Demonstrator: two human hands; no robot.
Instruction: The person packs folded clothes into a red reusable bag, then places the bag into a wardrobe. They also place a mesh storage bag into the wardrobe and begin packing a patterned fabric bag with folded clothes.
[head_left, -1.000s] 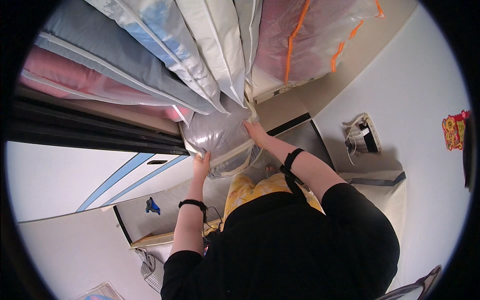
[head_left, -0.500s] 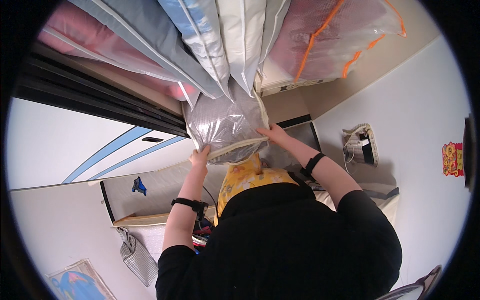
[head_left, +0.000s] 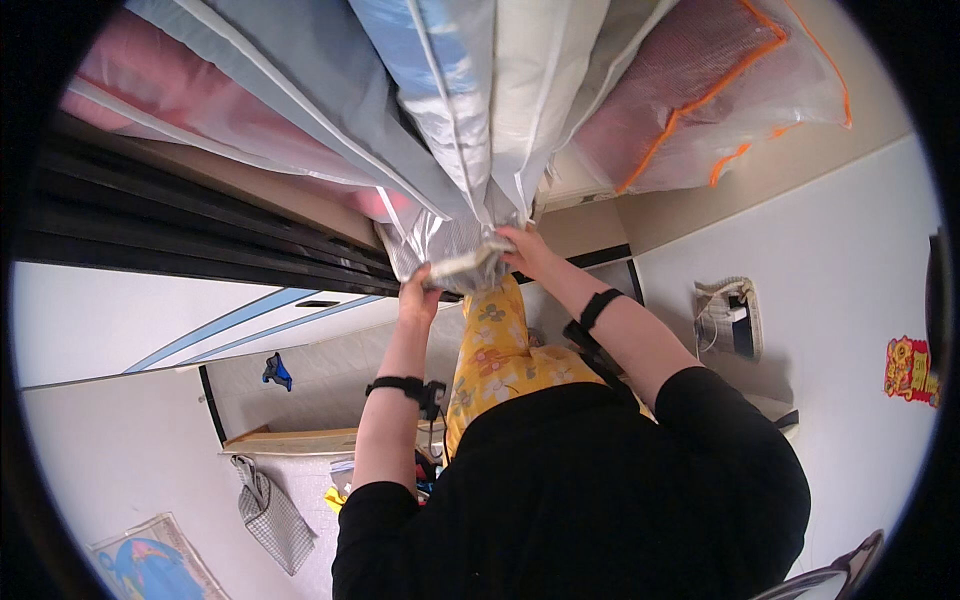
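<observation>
White wall on the right of my feed, blue-striped white panel on the left below black tracks. Clear bag with pale trim sits just past the floral trousers, far part hidden under a row of white-piped covers. Left hand grasps its near left corner, right hand grasps the near right one. Progress, my read: bag partly tucked under, near end out and held, so placement looks unfinished. Letting go is left. Can't tell how deep it reaches.
</observation>
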